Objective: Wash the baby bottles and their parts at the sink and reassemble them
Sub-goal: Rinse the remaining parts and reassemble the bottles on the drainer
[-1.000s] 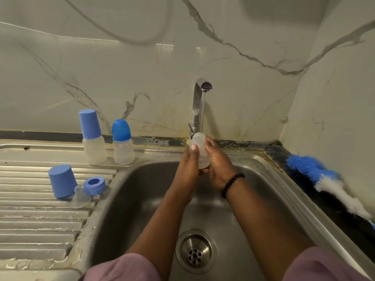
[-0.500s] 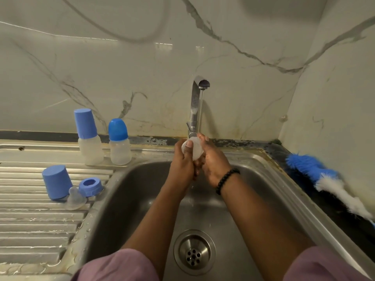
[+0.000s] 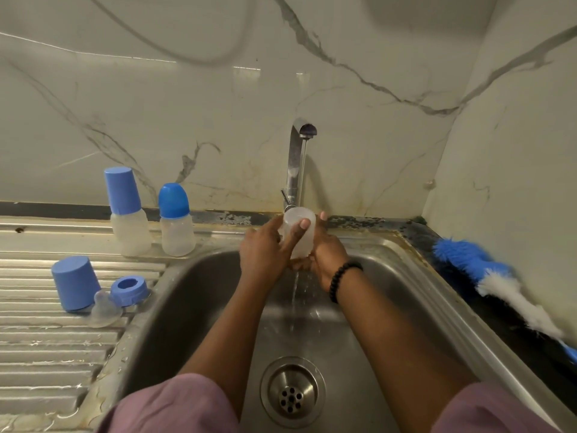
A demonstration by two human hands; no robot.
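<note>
Translucent bottle (image 3: 300,235) sits under the running tap (image 3: 296,160), over the sink (image 3: 193,295); left hand (image 3: 265,254) and right hand (image 3: 327,254) both curl fingers around it.

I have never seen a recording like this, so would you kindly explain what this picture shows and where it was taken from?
There is no machine here: a person wears a camera on the head, looking down at their own hands over a steel sink. The left hand and right hand together hold a clear bottle body under the running tap. On the draining board lie a blue cap, a blue collar ring and a clear teat. Two capped bottles stand behind, and a bottle brush lies on the right.
</note>
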